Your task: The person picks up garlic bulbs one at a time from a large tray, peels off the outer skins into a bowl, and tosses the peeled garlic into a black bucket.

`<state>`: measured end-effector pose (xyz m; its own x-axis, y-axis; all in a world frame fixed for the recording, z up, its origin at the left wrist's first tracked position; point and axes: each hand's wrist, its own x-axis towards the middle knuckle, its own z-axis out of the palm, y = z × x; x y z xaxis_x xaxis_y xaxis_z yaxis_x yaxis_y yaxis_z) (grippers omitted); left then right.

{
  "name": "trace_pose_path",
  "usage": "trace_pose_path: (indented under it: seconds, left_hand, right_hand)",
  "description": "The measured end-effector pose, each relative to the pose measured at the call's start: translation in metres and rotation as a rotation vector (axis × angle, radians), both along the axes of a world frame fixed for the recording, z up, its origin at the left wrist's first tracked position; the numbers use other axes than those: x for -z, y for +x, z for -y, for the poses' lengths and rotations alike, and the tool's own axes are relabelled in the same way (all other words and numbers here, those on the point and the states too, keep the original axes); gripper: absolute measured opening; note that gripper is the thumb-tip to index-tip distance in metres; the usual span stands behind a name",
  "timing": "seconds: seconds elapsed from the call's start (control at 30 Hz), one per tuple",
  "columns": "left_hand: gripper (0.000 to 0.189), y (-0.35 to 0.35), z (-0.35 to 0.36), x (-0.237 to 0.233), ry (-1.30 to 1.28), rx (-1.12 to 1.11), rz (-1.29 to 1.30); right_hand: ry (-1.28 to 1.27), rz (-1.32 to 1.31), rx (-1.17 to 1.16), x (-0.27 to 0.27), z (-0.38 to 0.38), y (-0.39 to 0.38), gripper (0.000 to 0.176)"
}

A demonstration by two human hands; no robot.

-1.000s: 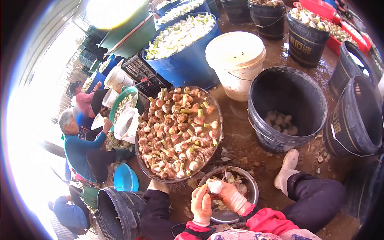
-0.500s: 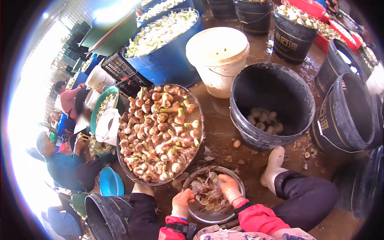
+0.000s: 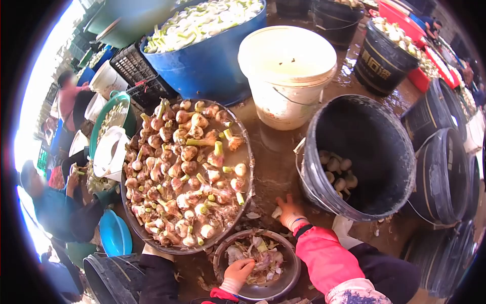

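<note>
The left hand (image 3: pixel 238 276) is hanging over the left part of a metal bowl (image 3: pixel 288 276), its fingers pressed together; whether any skin is caught between them, I cannot tell. Papery peelings (image 3: pixel 263 258) are lying in the bowl, heaped toward its far edge. The right hand (image 3: pixel 290 212) is stretching past the bowl's far right edge, low by the floor (image 3: pixel 273 157), with its fingers bent and somewhat apart. A small whitish piece (image 3: pixel 277 212) is showing at its fingertips; I cannot tell whether they are gripping it.

Unpeeled garlic bulbs (image 3: pixel 174 169) with cut stems are filling the round basin (image 3: pixel 250 152) ahead of the bowl, crowding its left side and thinning out toward its right edge. A black bucket (image 3: pixel 390 167) is standing just beyond the right hand, with pale bulbs (image 3: pixel 334 164) lying inside against its left wall. A white bucket (image 3: pixel 286 104) is standing between this bucket and a blue tub (image 3: pixel 202 76), which is brimming with pale garlic (image 3: pixel 212 23). At the left, a person in a blue-green top (image 3: pixel 53 207) is sitting beyond a bright blue basin (image 3: pixel 115 233).
</note>
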<state>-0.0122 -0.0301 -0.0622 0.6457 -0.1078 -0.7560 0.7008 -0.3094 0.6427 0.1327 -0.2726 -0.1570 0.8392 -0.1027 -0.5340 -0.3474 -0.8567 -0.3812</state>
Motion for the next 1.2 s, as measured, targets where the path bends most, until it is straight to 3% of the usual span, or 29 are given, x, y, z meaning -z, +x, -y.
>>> trace_pose_path:
  seconds: [0.03, 0.07, 0.1, 0.17, 0.23, 0.3, 0.37, 0.43, 0.5, 0.57, 0.67, 0.7, 0.77, 0.8, 0.83, 0.9, 0.93, 1.03, 1.07, 1.13, 1.2]
  left_hand:
    - [0.032, 0.003, -0.001, 0.001, 0.001, -0.014, -0.005]
    - [0.031, 0.006, -0.001, 0.0, 0.062, 0.04, 0.08]
    - [0.031, 0.01, 0.001, -0.002, 0.121, 0.096, 0.167]
    - [0.029, 0.016, 0.007, -0.009, 0.117, 0.009, 0.224]
    - [0.028, 0.022, 0.014, -0.016, 0.112, -0.065, 0.282]
    - [0.028, 0.027, 0.024, -0.026, -0.126, -0.389, 0.188]
    - [0.04, 0.03, 0.033, -0.035, -0.299, -0.492, 0.174]
    - [0.052, 0.025, 0.041, -0.048, -0.442, -0.44, 0.22]
    - [0.061, 0.017, 0.046, -0.053, -0.765, -0.525, 0.187]
    - [0.06, 0.009, 0.046, -0.06, -0.614, -0.611, 0.256]
    - [0.052, -0.004, 0.022, -0.083, -0.623, -0.709, 0.201]
    - [0.051, -0.008, 0.015, -0.089, -0.606, -0.662, 0.233]
    - [0.052, -0.019, 0.007, -0.116, -0.324, -0.434, 0.167]
    - [0.057, -0.024, 0.004, -0.117, -0.29, -0.367, 0.195]
    - [0.057, -0.029, 0.003, -0.115, -0.29, -0.362, 0.199]
    - [0.062, -0.035, 0.005, -0.121, 0.105, 0.029, 0.585]
    - [0.064, -0.04, 0.008, -0.124, 0.169, 0.118, 0.663]
    - [0.069, -0.047, 0.01, -0.143, 0.344, 0.314, 0.685]
    - [0.069, -0.049, 0.005, -0.142, 0.352, 0.312, 0.689]
    - [0.08, -0.053, -0.006, -0.134, -0.083, 0.083, 0.689]
    - [0.085, -0.056, -0.01, -0.136, -0.206, 0.001, 0.67]
  right_hand:
    - [-0.143, -0.031, -0.205, 0.005, -0.003, 0.0, 0.045]
    - [-0.138, -0.021, -0.246, -0.008, -0.004, 0.001, 0.033]
    - [-0.139, -0.025, -0.256, 0.01, -0.001, -0.004, 0.033]
    - [0.251, 0.198, 0.096, 0.032, 0.007, -0.011, 0.038]
    - [0.24, 0.199, 0.077, 0.008, 0.006, -0.016, 0.043]
    - [0.93, 0.069, 0.497, -0.043, -0.012, -0.024, 0.05]
    - [1.223, 0.071, 0.519, -0.066, -0.034, -0.05, 0.053]
    - [1.1, 0.136, 0.389, -0.117, -0.055, -0.073, 0.055]
    - [0.532, 0.43, 0.061, -0.155, -0.068, -0.098, 0.059]
    - [0.625, 0.433, 0.008, -0.172, -0.079, -0.124, 0.061]
    - [0.928, 0.182, -0.136, -0.202, -0.075, -0.145, 0.045]
    - [0.775, 0.334, -0.286, -0.197, -0.07, -0.151, 0.041]
    - [1.118, 0.063, 0.243, -0.21, -0.072, -0.163, 0.041]
    - [1.175, 0.01, 0.348, -0.199, -0.07, -0.168, 0.043]
    - [1.177, 0.016, 0.35, -0.197, -0.071, -0.172, 0.043]
    - [1.112, -0.002, 0.261, -0.199, -0.078, -0.174, 0.046]
    - [1.121, 0.024, 0.265, -0.195, -0.082, -0.178, 0.039]
    - [1.049, -0.033, 0.186, -0.178, -0.079, -0.183, 0.031]
    - [1.246, -0.198, 0.352, -0.192, -0.074, -0.182, 0.022]
    - [1.295, -0.119, 0.289, -0.195, -0.077, -0.182, 0.023]
    - [1.373, -0.05, 0.258, -0.204, -0.08, -0.182, 0.021]
